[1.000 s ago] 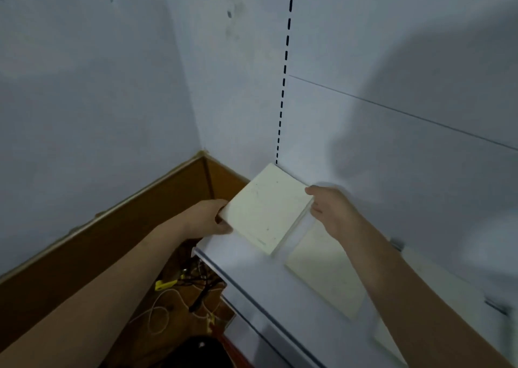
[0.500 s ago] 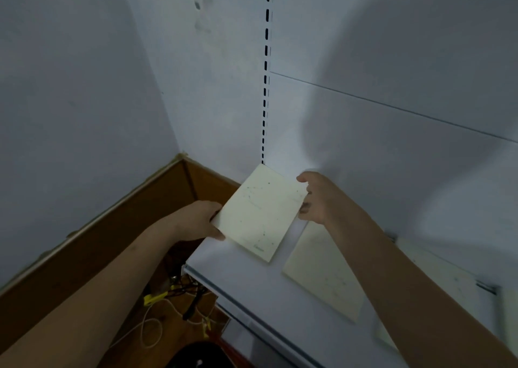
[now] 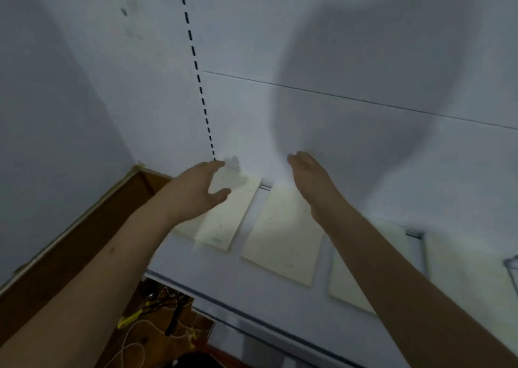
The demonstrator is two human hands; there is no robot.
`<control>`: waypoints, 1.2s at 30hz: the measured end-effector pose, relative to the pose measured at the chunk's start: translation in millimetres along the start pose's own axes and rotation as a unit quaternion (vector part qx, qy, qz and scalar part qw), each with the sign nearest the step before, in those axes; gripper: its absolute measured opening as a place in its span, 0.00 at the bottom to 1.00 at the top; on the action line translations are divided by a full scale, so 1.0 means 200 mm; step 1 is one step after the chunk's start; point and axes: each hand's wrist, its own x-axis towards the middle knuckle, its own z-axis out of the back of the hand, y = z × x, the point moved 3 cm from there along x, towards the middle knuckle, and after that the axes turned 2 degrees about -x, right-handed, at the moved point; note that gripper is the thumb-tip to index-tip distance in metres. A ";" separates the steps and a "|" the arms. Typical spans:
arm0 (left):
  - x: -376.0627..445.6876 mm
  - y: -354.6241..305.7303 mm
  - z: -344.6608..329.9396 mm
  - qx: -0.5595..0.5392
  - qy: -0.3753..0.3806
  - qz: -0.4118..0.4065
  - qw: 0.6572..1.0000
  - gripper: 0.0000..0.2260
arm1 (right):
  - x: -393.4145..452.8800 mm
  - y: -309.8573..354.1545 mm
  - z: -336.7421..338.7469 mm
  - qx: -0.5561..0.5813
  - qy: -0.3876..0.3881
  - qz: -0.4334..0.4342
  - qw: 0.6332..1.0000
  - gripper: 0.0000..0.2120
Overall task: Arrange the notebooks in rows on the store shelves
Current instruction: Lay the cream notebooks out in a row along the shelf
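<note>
Cream notebooks lie flat in a row on the white shelf point(image 3: 224, 278). The leftmost notebook point(image 3: 227, 216) sits at the shelf's left end by the back panel. My left hand point(image 3: 201, 188) hovers over its left part, fingers spread and holding nothing. My right hand point(image 3: 308, 177) is raised over the far end of the second notebook point(image 3: 280, 241), fingers straight and empty. My right forearm crosses a third notebook point(image 3: 344, 286). A fourth notebook point(image 3: 462, 269) lies at the right edge.
The white back panel has a slotted upright point(image 3: 196, 67) above the leftmost notebook. A brown wooden ledge point(image 3: 84, 227) runs along the left wall. Below the shelf's front edge, cables and a yellow connector point(image 3: 131, 317) lie on the floor.
Both hands held the leftmost notebook above the shelf; it now lies flat on the shelf. Both hands have let go and lifted off, fingers spread.
</note>
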 end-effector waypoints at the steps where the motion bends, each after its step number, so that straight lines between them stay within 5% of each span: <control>1: 0.00 -0.15 -0.08 -0.031 -0.014 -0.042 0.999 0.30 | -0.05 -0.01 0.10 -0.024 -0.026 0.030 0.999 0.24; 6: -0.08 -0.89 -0.59 -0.073 -0.010 -0.219 0.973 0.28 | -0.34 -0.20 0.68 -0.149 -0.129 0.104 0.975 0.30; 13: -0.60 -1.98 -1.25 -0.109 0.070 -0.357 0.925 0.30 | -1.09 -0.70 1.76 -0.265 -0.292 0.038 0.918 0.33; 24: -1.49 -3.37 -1.99 -0.088 0.192 -0.475 0.854 0.29 | -2.40 -1.39 3.15 -0.244 -0.459 -0.066 0.852 0.34; 36: -1.77 -4.49 -2.66 -0.073 0.279 -0.538 0.792 0.35 | -2.99 -2.02 4.19 -0.299 -0.550 -0.140 0.767 0.32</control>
